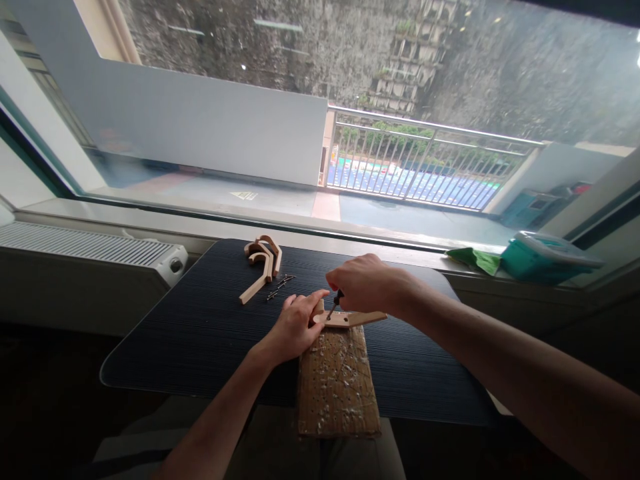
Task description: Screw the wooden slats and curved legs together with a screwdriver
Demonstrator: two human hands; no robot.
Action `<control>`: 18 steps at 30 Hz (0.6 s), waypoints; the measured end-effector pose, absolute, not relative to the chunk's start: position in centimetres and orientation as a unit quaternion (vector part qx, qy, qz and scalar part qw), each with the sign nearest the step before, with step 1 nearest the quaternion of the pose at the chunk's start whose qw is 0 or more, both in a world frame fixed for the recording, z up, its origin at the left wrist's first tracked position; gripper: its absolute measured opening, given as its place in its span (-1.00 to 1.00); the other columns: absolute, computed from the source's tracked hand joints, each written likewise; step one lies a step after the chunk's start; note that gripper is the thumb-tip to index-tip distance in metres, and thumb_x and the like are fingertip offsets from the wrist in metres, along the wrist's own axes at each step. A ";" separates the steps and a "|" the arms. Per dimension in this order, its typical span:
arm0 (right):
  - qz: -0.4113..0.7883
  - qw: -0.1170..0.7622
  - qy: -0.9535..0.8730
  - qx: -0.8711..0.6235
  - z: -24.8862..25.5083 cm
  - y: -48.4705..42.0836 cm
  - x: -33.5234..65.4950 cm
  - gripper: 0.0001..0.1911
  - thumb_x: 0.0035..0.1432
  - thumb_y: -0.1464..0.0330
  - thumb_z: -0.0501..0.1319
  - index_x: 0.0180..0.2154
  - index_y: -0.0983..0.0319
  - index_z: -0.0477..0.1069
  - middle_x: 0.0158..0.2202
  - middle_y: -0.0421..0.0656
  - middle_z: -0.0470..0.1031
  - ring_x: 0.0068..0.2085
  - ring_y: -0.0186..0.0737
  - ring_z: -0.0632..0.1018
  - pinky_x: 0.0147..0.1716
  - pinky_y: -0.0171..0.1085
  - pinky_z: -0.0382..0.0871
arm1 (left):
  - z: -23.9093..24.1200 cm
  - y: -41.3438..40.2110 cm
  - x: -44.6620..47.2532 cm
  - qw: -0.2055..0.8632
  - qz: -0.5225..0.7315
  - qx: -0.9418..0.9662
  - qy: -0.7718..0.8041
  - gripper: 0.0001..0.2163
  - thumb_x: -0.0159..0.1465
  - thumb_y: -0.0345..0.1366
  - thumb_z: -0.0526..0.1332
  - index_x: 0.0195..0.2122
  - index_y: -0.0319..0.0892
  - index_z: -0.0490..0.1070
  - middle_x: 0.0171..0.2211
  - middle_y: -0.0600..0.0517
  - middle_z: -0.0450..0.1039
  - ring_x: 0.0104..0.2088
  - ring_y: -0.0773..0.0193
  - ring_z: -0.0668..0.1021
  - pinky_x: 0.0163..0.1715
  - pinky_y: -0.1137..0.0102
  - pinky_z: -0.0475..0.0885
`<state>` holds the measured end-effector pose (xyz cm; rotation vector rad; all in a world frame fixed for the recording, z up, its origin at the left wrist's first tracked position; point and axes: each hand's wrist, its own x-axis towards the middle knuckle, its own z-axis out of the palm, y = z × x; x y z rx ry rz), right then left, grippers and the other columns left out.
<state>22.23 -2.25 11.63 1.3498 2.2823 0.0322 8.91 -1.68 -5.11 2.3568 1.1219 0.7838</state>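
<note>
My right hand (367, 283) is closed around the dark handle of a screwdriver (335, 305). Its shaft slants down to a hole in a pale wooden piece (355, 320), which has a second hole beside it. The wooden piece lies across the far end of a tape-wrapped, scuffed board (337, 383). My left hand (299, 323) grips the left end of the wooden piece, thumb in front and fingers behind. Whether a screw sits under the screwdriver tip is too small to tell.
Several curved wooden hooks (265, 260) lie at the back left of the dark table (200, 333), with loose screws (281, 287) beside them. On the windowsill stand a green cloth (475, 259) and a teal plastic box (543, 257). A radiator (95, 250) is at the left.
</note>
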 end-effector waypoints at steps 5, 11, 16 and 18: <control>0.018 0.243 0.839 0.486 11.6 -2.2 22.2 -0.76 0.04 0.44 0.10 -0.28 0.26 0.52 -0.35 -0.04 0.55 -0.34 -0.18 0.50 -0.49 -0.30 0.19 | -5.2 -1.7 8.9 0.201 0.280 0.847 0.404 -0.53 0.13 -0.43 0.11 0.10 -0.12 0.16 -0.23 0.04 0.45 -0.19 0.21 0.46 0.06 0.10 0.16; 0.034 0.238 0.830 0.503 11.0 -2.0 22.0 -0.75 0.07 0.37 0.11 -0.28 0.30 0.53 -0.38 0.03 0.54 -0.35 -0.15 0.51 -0.49 -0.29 0.22 | -5.0 -1.8 8.9 0.200 0.279 0.847 0.405 -0.55 0.15 -0.43 0.11 0.09 -0.12 0.17 -0.23 0.04 0.45 -0.19 0.21 0.47 0.07 0.11 0.16; 0.028 0.237 0.840 0.487 11.8 -2.3 22.0 -0.75 0.05 0.42 0.12 -0.22 0.26 0.50 -0.33 -0.01 0.55 -0.31 -0.15 0.52 -0.46 -0.28 0.24 | -5.0 -1.7 8.9 0.202 0.277 0.848 0.404 -0.56 0.14 -0.43 0.11 0.08 -0.13 0.17 -0.23 0.03 0.45 -0.19 0.20 0.46 0.05 0.13 0.17; 0.027 0.236 0.842 0.485 11.8 -2.2 22.1 -0.75 0.06 0.44 0.10 -0.24 0.25 0.50 -0.33 -0.02 0.55 -0.31 -0.15 0.52 -0.46 -0.28 0.24 | -5.0 -1.7 8.9 0.203 0.275 0.849 0.403 -0.55 0.14 -0.44 0.11 0.09 -0.12 0.17 -0.23 0.03 0.45 -0.19 0.20 0.46 0.05 0.14 0.18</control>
